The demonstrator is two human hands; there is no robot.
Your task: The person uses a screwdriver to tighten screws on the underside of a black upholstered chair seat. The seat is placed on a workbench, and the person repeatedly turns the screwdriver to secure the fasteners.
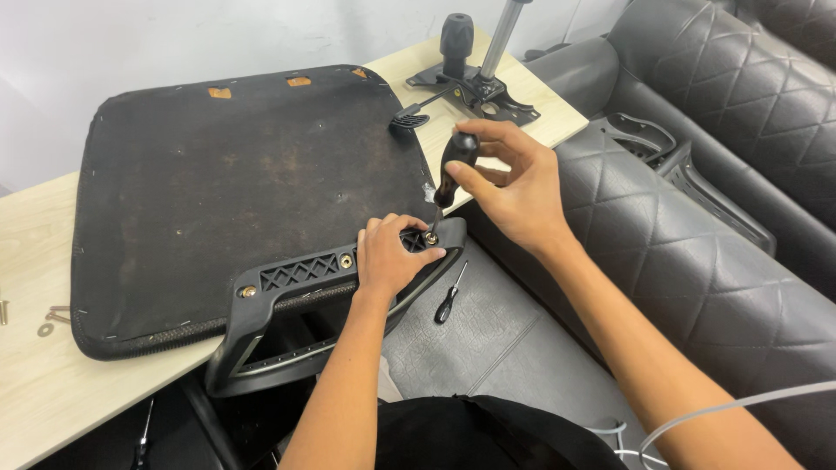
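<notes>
A black chair seat (235, 200) lies upside down on a light wooden table (52, 392). A black plastic armrest bracket (296, 278) sits along its near edge, with brass bolts showing in it. My left hand (389, 257) presses down on the right end of the bracket. My right hand (514, 187) grips the black handle of a screwdriver (453, 170), held upright with its tip in the bolt (430, 237) at the bracket's right end.
A second small screwdriver (448, 296) lies on the black quilted sofa (697, 261) to the right. A chair tilt mechanism with a gas cylinder (477, 83) stands at the table's far corner. Loose screws and a washer (48, 320) lie at the table's left edge. Another armrest (688, 174) rests on the sofa.
</notes>
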